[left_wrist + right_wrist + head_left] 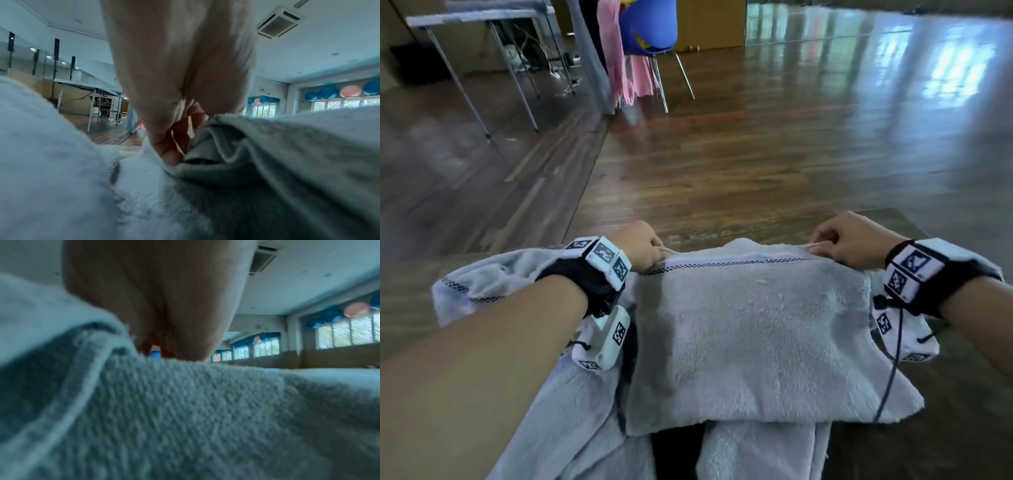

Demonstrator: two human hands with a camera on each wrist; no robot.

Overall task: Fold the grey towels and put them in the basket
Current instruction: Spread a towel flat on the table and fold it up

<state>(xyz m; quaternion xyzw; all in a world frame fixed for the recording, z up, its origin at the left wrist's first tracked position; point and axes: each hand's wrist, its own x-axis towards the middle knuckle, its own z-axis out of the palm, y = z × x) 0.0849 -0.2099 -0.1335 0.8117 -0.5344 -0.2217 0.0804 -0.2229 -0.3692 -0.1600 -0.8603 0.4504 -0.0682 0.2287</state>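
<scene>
A grey towel (750, 329) with a checked border lies doubled over in front of me, its far edge stretched between my hands. My left hand (650, 248) pinches the far left corner; in the left wrist view its fingers (170, 146) curl into the towel's folds (267, 162). My right hand (832, 245) pinches the far right corner, and the right wrist view is filled by fuzzy towel pile (205, 410) under the hand (164, 296). More grey towel (482, 281) bunches under my left forearm and hangs at the near edge (756, 452). No basket is in view.
Wooden floor (756, 154) stretches ahead. A blue chair (650, 31) draped with pink cloth stands at the back, beside a folding table (482, 20) on metal legs at the back left. The towels rest on a dark surface (969, 411).
</scene>
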